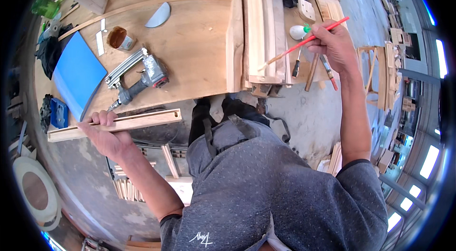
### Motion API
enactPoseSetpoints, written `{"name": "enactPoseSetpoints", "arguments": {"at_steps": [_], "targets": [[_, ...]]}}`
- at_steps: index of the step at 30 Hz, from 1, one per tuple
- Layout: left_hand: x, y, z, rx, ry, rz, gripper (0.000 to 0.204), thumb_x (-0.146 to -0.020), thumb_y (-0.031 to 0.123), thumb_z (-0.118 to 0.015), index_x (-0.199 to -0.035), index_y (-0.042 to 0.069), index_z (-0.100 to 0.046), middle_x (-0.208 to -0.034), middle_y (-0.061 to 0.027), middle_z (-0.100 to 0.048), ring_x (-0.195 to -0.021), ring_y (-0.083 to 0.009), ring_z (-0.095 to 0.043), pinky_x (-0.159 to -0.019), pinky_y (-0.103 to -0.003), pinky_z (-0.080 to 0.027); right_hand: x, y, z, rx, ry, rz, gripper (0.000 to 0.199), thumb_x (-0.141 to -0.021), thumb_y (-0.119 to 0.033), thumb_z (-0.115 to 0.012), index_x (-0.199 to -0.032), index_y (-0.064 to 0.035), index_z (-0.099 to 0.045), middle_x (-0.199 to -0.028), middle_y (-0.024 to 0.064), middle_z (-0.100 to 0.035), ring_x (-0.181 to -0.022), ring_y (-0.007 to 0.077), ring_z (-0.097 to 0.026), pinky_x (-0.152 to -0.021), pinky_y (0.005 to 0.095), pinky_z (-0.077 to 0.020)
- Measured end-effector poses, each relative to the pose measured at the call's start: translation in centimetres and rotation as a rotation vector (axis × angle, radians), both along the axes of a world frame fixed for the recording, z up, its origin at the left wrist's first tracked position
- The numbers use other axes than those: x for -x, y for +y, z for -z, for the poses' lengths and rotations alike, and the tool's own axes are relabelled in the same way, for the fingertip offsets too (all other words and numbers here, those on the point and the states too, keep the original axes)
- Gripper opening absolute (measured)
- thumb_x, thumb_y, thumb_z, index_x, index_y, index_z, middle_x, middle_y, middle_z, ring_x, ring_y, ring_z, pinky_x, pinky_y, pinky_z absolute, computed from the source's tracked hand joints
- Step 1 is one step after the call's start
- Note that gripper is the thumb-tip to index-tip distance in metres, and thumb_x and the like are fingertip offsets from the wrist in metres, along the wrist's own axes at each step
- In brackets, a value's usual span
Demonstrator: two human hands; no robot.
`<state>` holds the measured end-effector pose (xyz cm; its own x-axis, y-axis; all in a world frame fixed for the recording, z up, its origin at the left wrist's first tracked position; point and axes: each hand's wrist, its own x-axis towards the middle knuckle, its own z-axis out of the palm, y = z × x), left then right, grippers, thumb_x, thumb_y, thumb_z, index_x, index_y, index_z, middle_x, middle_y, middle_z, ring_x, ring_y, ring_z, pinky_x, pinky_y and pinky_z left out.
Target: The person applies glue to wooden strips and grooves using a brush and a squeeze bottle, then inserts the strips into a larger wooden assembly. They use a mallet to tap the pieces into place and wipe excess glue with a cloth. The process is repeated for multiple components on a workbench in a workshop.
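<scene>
Gripping a grooved wood strip (147, 120) in the left hand (110, 141), fingers wrapped around it left of its middle. Holding it just off the near edge of the tabletop (194, 51), slanting up to the right in view, with a small hole near the right end. Pinching a red-handled brush (297, 48) in the right hand (338, 47), fingers closed on the handle, bristles aimed down-left at the wood lengths (254, 28). Can't tell bristle contact from this angle.

Looks like a brushing step, probably between strokes: brush and strip well apart. To coat the strip, would need bristles brought across to the groove, with a firm left grip. If running dry, would need a dip first, maybe in the open jar (128, 43) of brown stuff beside the nail gun (152, 73). Can't tell bristle load.
</scene>
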<state>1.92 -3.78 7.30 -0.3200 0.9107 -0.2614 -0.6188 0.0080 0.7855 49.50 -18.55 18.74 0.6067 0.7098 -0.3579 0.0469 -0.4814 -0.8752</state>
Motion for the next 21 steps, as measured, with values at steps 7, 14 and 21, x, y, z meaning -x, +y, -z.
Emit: {"name": "enactPoseSetpoints", "arguments": {"at_steps": [7,14,21], "targets": [[1.0,1.0,0.6,0.005,-0.046,0.013,0.032,-0.111,0.038,-0.045,-0.097,0.009,-0.042,-0.083,-0.0021,-0.039,-0.068,-0.0128,-0.040,-0.056,-0.026,-0.040,5.2,9.4,3.3,-0.371,0.107,-0.031,0.016,-0.099,-0.012,-0.068,-0.099,0.0027,-0.062,-0.090,0.0136,-0.070,-0.082,0.0202,-0.074,-0.071,0.0295,-0.0653],[1.3,0.6,0.4,-0.010,-0.147,0.061,0.037,-0.107,0.045,-0.050,-0.105,0.007,-0.049,-0.083,-0.0015,-0.042,-0.069,-0.0117,-0.041,-0.056,-0.024,-0.040,18.7,23.4,10.1,-0.537,0.013,-0.372,0.018,-0.098,-0.016,-0.071,-0.097,0.0012,-0.065,-0.090,0.0076,-0.071,-0.078,0.0116,-0.066,-0.071,0.0272,-0.0566],[-1.3,0.1,-1.4,0.045,-0.247,0.237,0.051,-0.103,0.060,-0.045,-0.110,0.009,-0.053,-0.084,-0.0025,-0.046,-0.066,-0.0143,-0.044,-0.055,-0.027,-0.039,25.1,30.7,17.4,-0.311,-0.342,-0.842,0.026,-0.096,-0.021,-0.069,-0.111,-0.0001,-0.066,-0.094,0.0106,-0.073,-0.089,0.0219,-0.069,-0.082,0.0333,-0.0539]]}}
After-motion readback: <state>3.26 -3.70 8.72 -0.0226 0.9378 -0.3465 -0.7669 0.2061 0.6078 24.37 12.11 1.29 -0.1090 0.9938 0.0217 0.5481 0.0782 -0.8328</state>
